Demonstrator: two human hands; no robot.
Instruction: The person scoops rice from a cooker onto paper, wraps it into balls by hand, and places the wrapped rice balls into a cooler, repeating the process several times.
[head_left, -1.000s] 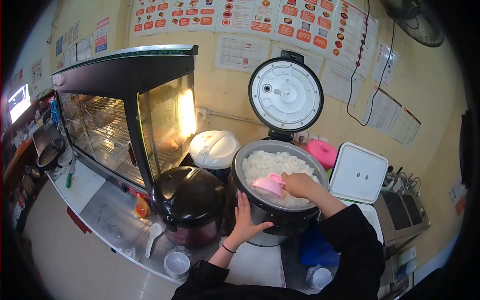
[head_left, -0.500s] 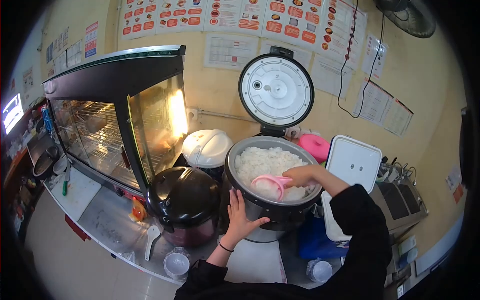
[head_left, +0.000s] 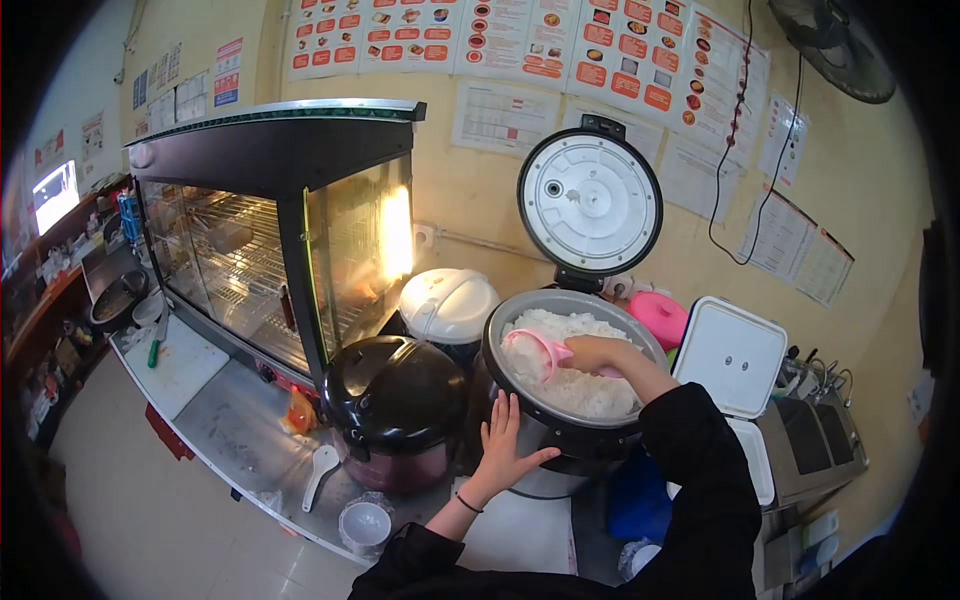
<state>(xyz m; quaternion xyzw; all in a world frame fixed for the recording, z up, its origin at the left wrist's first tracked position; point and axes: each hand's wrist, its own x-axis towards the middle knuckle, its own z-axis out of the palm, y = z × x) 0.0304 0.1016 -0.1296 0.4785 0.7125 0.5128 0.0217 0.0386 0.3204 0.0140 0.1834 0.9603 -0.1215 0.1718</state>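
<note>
My right hand (head_left: 597,354) is closed round the handle of a pink rice scoop (head_left: 552,362), inside a large rice cooker (head_left: 660,340). White rice (head_left: 590,392) fills much of the pot, and some sits in the scoop at the pot's left side. The cooker's round lid (head_left: 605,215) stands raised behind it. My left hand (head_left: 508,452) lies with fingers spread against the cooker's outer front wall, holding nothing. Left of it stands a shut black-lidded cooker (head_left: 395,400).
A lit glass warming cabinet (head_left: 270,270) fills the counter's left side. A white-lidded pot (head_left: 448,305) stands behind. A white rice paddle (head_left: 320,478) and a wrapped bowl (head_left: 365,523) lie near the front edge. Right are an opened white lid (head_left: 730,357) and a pink lidded container (head_left: 660,318).
The scoop has moved to the left side of the pot and now tilts upward with rice in it. My left hand stays on the cooker. The whole view has shifted.
</note>
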